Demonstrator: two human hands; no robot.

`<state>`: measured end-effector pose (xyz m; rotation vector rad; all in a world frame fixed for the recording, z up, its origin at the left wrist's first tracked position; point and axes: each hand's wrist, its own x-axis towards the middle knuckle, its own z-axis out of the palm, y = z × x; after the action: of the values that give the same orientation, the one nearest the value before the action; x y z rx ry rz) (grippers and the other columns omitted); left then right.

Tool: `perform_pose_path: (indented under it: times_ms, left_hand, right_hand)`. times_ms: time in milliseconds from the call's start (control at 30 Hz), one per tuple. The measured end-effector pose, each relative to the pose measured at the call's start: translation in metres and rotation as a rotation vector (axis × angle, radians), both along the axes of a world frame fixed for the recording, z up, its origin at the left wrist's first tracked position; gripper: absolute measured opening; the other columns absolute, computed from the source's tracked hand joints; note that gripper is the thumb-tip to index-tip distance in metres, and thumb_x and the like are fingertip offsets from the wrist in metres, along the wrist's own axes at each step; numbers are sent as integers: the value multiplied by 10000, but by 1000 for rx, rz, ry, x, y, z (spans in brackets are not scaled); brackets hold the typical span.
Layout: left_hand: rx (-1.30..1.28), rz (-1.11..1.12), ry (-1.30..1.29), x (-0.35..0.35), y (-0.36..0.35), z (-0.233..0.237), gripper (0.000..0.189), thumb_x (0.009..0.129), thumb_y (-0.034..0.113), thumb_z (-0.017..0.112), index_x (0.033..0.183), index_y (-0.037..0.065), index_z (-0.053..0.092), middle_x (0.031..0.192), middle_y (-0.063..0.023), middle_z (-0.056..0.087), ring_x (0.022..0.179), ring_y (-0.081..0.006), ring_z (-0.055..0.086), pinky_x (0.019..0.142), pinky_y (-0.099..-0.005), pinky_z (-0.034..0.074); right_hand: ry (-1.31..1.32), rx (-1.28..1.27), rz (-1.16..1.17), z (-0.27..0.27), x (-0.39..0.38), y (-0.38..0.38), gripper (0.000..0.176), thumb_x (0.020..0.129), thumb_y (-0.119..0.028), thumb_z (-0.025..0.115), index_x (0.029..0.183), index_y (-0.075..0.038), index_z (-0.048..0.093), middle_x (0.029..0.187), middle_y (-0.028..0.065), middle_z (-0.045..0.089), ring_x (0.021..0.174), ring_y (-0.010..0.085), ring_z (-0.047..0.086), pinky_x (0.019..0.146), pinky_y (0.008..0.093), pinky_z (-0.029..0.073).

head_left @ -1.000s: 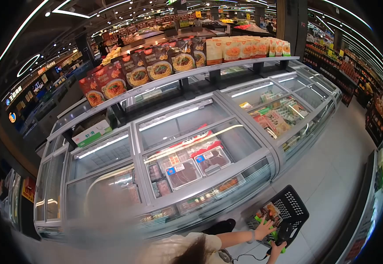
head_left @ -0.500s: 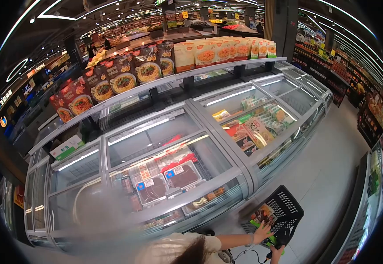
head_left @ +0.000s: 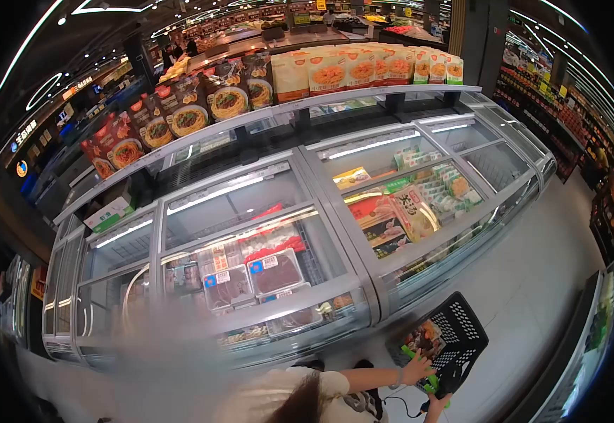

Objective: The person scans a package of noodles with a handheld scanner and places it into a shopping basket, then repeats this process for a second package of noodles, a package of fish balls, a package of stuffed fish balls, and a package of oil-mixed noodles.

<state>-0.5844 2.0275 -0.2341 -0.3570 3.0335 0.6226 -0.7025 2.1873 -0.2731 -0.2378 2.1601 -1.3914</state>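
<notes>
Glass-topped freezers (head_left: 331,236) stretch across the shop. I see the left arm (head_left: 370,379) reaching out rightward, its left hand (head_left: 417,368) spread over the near end of the black basket (head_left: 462,326), where a food pack (head_left: 430,335) lies. Lower right, the right hand (head_left: 438,405) angles up beside the handle (head_left: 450,379); I can't tell its grip.

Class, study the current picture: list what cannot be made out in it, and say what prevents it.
All in the head view:
- Right hand's exact hold: small, partly cut off by the bottom edge.
- Basket's full contents: partly covered by the left hand and a dark object.
- Lower left of the freezer: veiled by a pale blur.
- Fine print on the tan pouches: too small.
</notes>
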Motion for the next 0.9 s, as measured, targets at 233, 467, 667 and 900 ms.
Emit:
perform_pose_path:
  times_ms: [233, 467, 667, 900]
  left_hand:
    - [-122, 71, 36, -59, -26, 13, 646, 652, 96, 584, 1239, 185, 332, 1047, -149, 408, 1061, -297, 372, 914, -606, 160]
    - [6, 114, 10, -96, -42, 6, 743, 656, 86, 581, 1300, 201, 229, 1174, -156, 341, 1134, -301, 316, 872, -601, 221]
    - [-1, 191, 50, -108, -51, -1, 773, 696, 31, 498, 1332, 241, 112, 1215, -178, 337, 1127, -318, 341, 858, -582, 254]
    - [364, 222, -92, -64, -76, -48, 499, 740, 96, 466, 1228, 96, 359, 1073, -194, 496, 987, -343, 468, 810, -442, 356]
  right_hand:
    - [121, 11, 146, 18, -61, -32, 647, 523, -30, 636, 1085, -3, 316, 987, 134, 441, 840, 227, 453, 727, 318, 386]
    - [380, -25, 290, 25, -107, -50, 641, 499, -5, 668, 1053, -22, 345, 967, 96, 414, 913, 238, 423, 826, 321, 338]
    - [164, -169, 212, 13, -142, -65, 686, 470, -70, 669, 1097, -4, 400, 1091, 158, 355, 1028, 321, 366, 896, 352, 295]
    - [262, 78, 250, 19, -145, -80, 715, 473, -61, 641, 1136, -7, 376, 1117, 166, 313, 1016, 311, 374, 871, 347, 308]
